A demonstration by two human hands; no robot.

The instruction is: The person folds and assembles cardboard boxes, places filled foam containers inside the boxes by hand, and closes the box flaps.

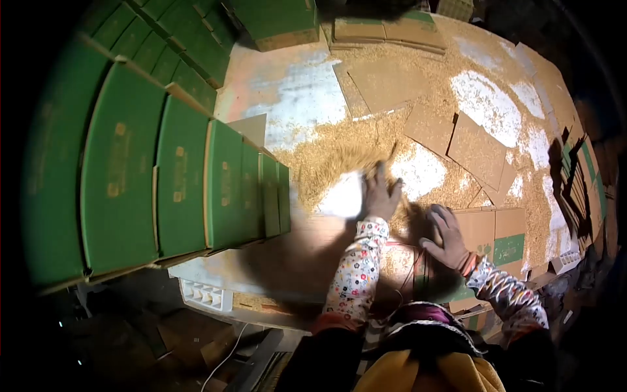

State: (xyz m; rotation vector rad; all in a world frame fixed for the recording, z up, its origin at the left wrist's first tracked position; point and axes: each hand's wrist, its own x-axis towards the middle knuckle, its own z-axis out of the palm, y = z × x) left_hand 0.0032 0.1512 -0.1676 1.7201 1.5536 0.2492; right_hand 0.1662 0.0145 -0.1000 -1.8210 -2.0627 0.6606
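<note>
My left hand (382,196), in a flower-patterned sleeve, is stretched over the table with its fingers spread. Its fingertips are slightly blurred and sit among loose golden flakes (326,153) that look like husks or sawdust; some flakes ahead of it are smeared by motion. Bare white patches of tabletop (421,171) show around this hand. To the right, my right hand (447,238) has its fingers apart, by the left edge of a flattened brown carton with green print (490,228). Whether it presses on the carton I cannot tell.
A row of tall green boxes (124,173) lines the left side. Another green carton (281,26) stands at the back. Cardboard sheets (480,147) lie among the flakes. Folded cartons (581,179) stack at the right edge. White divided trays (206,295) sit near the front edge.
</note>
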